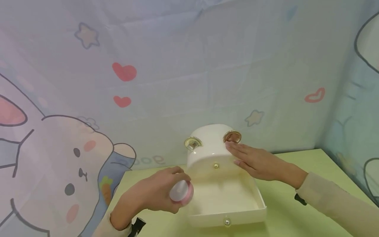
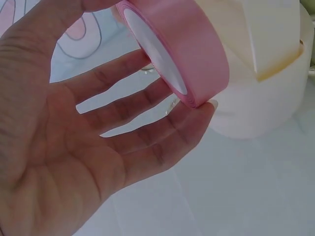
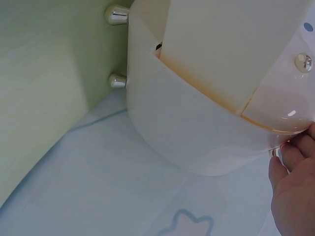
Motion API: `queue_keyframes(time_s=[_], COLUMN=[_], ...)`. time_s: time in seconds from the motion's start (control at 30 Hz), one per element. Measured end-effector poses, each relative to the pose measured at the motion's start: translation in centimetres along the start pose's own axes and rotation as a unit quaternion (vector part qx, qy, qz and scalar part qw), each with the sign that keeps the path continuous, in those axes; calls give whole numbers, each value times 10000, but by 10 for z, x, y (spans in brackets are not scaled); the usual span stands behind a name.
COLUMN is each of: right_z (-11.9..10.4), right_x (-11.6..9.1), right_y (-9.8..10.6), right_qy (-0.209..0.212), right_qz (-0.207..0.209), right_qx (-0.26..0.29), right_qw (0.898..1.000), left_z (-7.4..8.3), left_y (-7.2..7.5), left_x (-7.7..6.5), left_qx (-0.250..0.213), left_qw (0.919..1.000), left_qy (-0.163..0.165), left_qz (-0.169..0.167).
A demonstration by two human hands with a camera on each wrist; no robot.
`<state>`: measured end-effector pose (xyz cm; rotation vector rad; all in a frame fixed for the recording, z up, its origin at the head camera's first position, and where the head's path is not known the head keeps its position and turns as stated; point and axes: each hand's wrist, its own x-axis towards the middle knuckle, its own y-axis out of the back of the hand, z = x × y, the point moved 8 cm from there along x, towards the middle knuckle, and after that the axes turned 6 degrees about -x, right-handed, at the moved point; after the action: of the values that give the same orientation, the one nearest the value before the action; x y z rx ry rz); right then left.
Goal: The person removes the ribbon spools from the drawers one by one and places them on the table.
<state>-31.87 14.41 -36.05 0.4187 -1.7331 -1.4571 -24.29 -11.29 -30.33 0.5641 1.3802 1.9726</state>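
Note:
My left hand [image 1: 157, 191] grips a roll of pink ribbon [image 2: 197, 44] by its edges, thumb on one side and fingers on the other. The roll's white core shows in the head view. It is held beside the left wall of an open drawer [image 1: 226, 215], which is pulled out of a white, round-topped box [image 1: 210, 141]. On the box's upper right, my right hand [image 1: 260, 163] rests with its fingers extended, touching the surface by a gold-rimmed ear [image 1: 232, 136]. The right wrist view shows those fingers [image 3: 305, 145] at the box's edge.
A second gold-rimmed ear [image 1: 193, 143] is on the box's left. One round knob [image 1: 227, 222] is on the drawer front and another knob [image 1: 216, 165] above the drawer. The box stands on a pale green tabletop [image 1: 293, 191], before a printed cloth backdrop [image 1: 177, 82].

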Motion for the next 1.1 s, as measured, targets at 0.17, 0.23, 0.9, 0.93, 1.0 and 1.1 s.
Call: queue_keyframes(time_s=[0.17,0.23,0.9,0.93,1.0,1.1], right_z=[1,1,3,3,2,2], right_x=[-1,-1,-3,-3,-3,-3], right_y=[0,-1,-4,-4,-3,-2], right_qy=[0,-8,-70,-62,-49,-39], right_qz=[-8,-12,-71,-55,-35,-28], right_qx=[-7,-8,17,14,-2,28], right_qw=[10000,10000,9999,10000,10000,10000], left_z=[-13,-18,-89,-92,-99,-110], left_y=[4,4,-34,-36,-41,-48], left_x=[-13,-18,-62,-63,-65,-68], left_qx=[-98,-106,-389,-404,-464,-601], left_qw=[9994,9990,9950,9949,9946,9935], left_qy=[73,35,658,662,682,741], left_qz=[330,441,641,639,630,615])
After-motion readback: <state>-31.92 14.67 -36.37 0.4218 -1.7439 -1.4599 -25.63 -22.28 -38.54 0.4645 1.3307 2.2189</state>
